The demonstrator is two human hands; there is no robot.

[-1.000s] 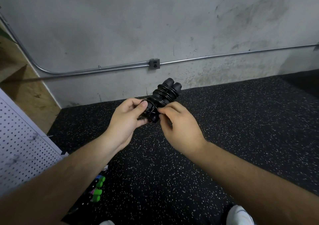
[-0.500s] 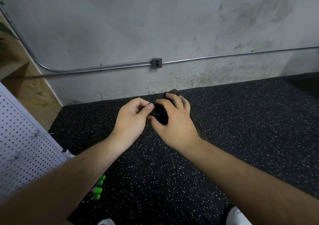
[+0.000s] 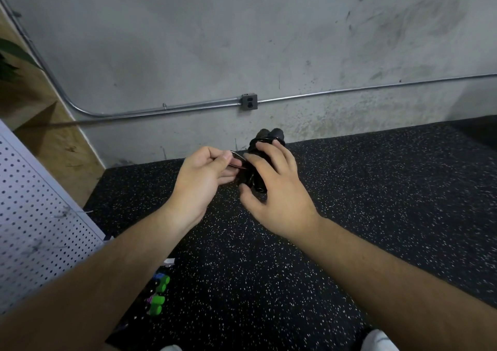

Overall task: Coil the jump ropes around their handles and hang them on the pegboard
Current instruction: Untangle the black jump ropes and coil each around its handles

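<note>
A black jump rope, its cord coiled around two black handles held side by side, is in front of me above the floor. My right hand wraps its fingers over the bundle, hiding most of it; only the handle tops and one lower end show. My left hand pinches a thin loop of the cord between thumb and forefinger, just left of the bundle. The white pegboard leans at the left edge.
Green-handled jump ropes lie on the black speckled rubber floor beside the pegboard's foot. A concrete wall with a metal conduit and outlet box stands close ahead. My white shoes show at the bottom edge.
My right hand moved from the bundle's near end to wrap over the coiled handles. My left hand shifted off the handles and now pinches a cord loop pulled out to the left.
</note>
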